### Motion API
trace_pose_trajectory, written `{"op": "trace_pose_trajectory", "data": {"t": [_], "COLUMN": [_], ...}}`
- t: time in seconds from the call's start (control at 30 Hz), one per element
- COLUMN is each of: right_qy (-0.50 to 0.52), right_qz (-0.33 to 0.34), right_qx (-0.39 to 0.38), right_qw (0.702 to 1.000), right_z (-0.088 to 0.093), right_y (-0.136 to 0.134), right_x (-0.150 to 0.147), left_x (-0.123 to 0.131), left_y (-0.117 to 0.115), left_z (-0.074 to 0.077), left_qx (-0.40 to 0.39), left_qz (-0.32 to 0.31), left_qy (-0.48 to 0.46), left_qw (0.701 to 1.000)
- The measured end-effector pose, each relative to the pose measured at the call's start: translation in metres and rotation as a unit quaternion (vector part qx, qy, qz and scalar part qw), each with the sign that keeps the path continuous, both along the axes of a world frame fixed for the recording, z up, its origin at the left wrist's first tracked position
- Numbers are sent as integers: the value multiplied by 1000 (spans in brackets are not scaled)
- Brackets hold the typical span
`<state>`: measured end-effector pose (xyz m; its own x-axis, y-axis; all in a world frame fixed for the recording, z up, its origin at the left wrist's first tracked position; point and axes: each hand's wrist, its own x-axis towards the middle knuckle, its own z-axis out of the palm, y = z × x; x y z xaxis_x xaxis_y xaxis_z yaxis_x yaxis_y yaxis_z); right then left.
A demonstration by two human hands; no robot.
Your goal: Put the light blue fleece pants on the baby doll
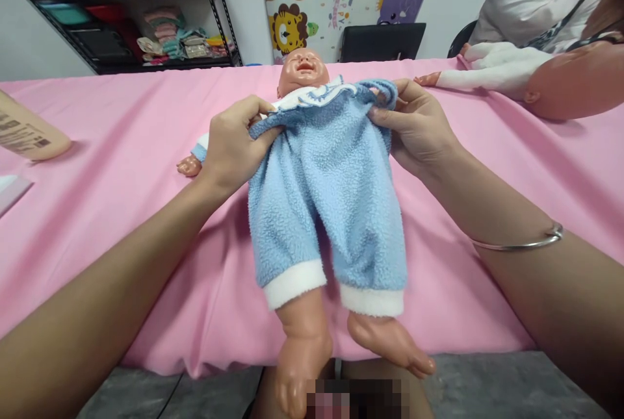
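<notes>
Blue fleece suit (pixel 329 191) on doll (pixel 302 71), left hand (pixel 234 143) and right hand (pixel 419 126) pinching its shoulders, feet past table edge (pixel 463 341)

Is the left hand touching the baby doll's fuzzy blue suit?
Touching. The head view shows the left hand pinching the fuzzy blue fleece suit at the plastic baby doll's shoulder, fabric bunched between thumb and fingers.

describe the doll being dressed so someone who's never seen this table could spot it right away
On the pink tablecloth, dead centre, a baby doll lies on its back with bare feet over the near edge. Unlike the second doll at far right, it wears a fuzzy blue romper, gripped by the left hand and right hand.
</notes>
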<state>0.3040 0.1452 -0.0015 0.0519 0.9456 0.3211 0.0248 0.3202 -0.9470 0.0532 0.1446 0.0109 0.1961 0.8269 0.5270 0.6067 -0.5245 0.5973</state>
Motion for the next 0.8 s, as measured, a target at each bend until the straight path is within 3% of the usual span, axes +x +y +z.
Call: {"op": "trace_pose_trajectory", "data": {"t": [0.17, 0.33, 0.4, 0.47, 0.57, 0.63, 0.7, 0.8], "right_qy": [-28, -38, -82, -145, -176, -120, -39, 11], "right_qz": [-20, 70, 73, 47, 12, 11, 20, 26], "right_qx": [41, 63, 51, 35, 41, 50, 42, 10], "right_qw": [999, 995, 993, 988, 984, 991, 998, 1000], "right_z": [6, 12, 11, 10, 9, 10, 10, 10], "right_y": [-9, -19, -20, -19, -17, -15, -14, -11], "right_x": [-9, -17, -19, -20, -19, -18, -15, -11], "left_x": [6, 14, 14, 13, 7, 3, -2, -10], "left_y": [-7, -15, -14, -10, -4, -2, -2, 0], "left_z": [-2, -2, 1, 4, 12, 17, 21, 21], "left_qx": [54, 70, 42, -35, -193, -263, -287, -268], "left_qz": [-17, -20, -5, -15, -107, -199, -249, -221], "left_qy": [-10, -67, -81, -91, -157, -235, -302, -324], "left_qw": [998, 995, 996, 995, 963, 914, 874, 880]}}
